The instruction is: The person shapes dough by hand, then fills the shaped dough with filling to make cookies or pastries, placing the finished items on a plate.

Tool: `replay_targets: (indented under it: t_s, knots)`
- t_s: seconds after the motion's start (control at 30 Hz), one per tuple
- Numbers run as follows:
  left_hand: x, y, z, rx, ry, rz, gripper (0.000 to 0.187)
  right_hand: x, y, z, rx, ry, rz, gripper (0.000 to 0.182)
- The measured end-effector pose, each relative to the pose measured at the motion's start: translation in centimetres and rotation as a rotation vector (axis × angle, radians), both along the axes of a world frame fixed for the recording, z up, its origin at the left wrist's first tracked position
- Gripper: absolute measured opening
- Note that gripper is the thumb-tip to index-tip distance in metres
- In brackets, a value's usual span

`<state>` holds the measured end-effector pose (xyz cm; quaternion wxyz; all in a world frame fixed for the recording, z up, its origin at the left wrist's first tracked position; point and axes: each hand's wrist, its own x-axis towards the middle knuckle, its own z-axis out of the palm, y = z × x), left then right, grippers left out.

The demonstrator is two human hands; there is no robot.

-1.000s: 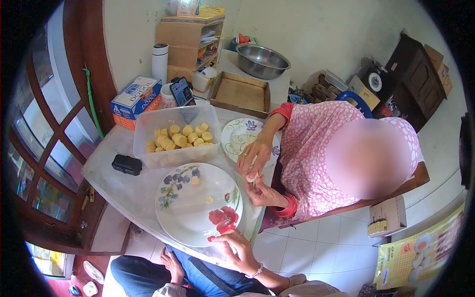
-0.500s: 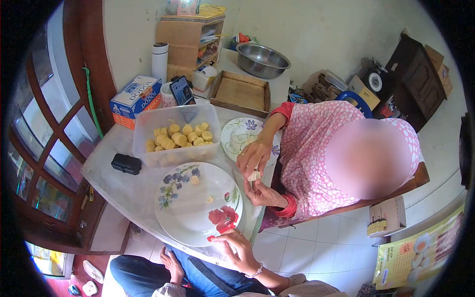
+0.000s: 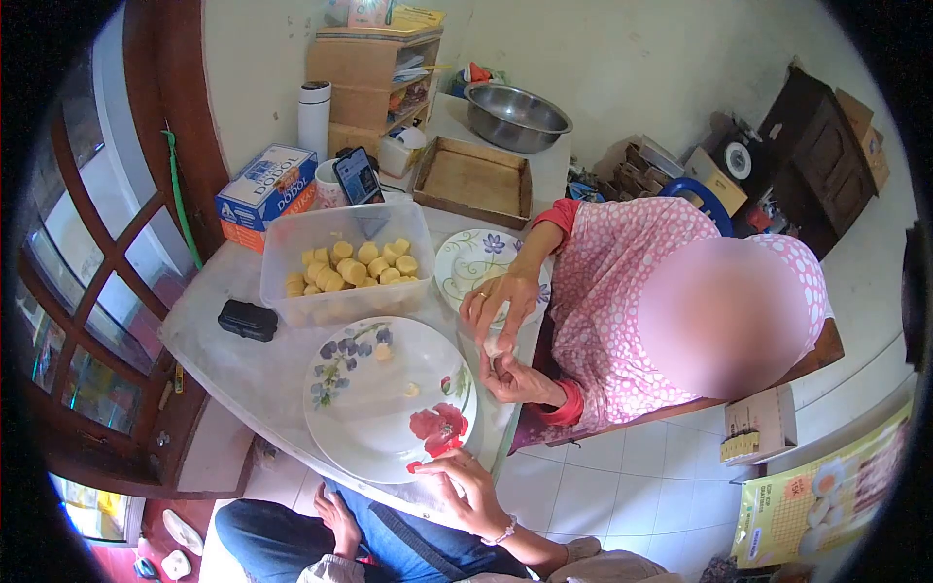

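Note:
My right hand [image 3: 470, 494] is at the near right rim of a large floral plate [image 3: 360, 428], its thumb and fingertips pressed together beside the red flower. Whether anything is between them is too small to tell. My left hand [image 3: 337, 522] rests on my leg below the table edge, fingers apart and holding nothing. Two small pale pieces lie on the plate, one near the blue flowers [image 3: 383, 352], one near the middle [image 3: 412, 390]. Across the corner, a co-worker's two hands [image 3: 510, 374] hold a small pale piece of dough.
Behind the plate stands a clear plastic tub [image 3: 345, 309] of yellow round pieces. Around it are a black case [image 3: 248, 321], a phone [image 3: 358, 177], a blue box [image 3: 267, 187], a smaller floral plate [image 3: 457, 255] and a cardboard tray [image 3: 473, 183]. The co-worker [image 3: 622, 301] sits at the right.
The co-worker's fingers have shifted around the pale piece, which is now more covered. My own hands look unchanged.

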<state>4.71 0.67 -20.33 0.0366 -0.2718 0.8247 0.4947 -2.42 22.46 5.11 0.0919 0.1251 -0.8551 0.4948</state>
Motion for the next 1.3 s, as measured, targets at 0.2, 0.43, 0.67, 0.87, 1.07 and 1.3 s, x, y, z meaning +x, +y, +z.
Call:
replay_targets:
  t_s: [0.2,0.43,0.67,0.87,1.07,1.3]
  knots:
    - [-0.1,0.2,0.6,-0.004,-0.05,0.013,0.06,0.0,-0.1,0.7,-0.011,-0.022,-0.003,0.021]
    - [0.0,0.2,0.2,0.018,-0.058,0.013,0.058,0.1,-0.1,0.8,-0.005,-0.022,-0.002,0.021]
    - [0.1,0.2,0.2,0.003,-0.03,0.009,0.057,0.3,0.0,0.5,-0.015,-0.012,0.009,0.024]
    - [-0.1,0.3,-0.2,0.012,-0.061,0.013,0.055,0.0,-0.1,0.6,0.008,-0.003,-0.003,0.021]
    - [-0.1,0.5,-0.1,0.018,-0.022,0.031,0.059,0.1,-0.3,1.1,0.044,-0.008,-0.025,0.019]
    - [0.0,0.2,0.0,0.023,0.066,0.036,0.062,0.0,-0.2,0.5,0.073,0.081,0.01,0.024]
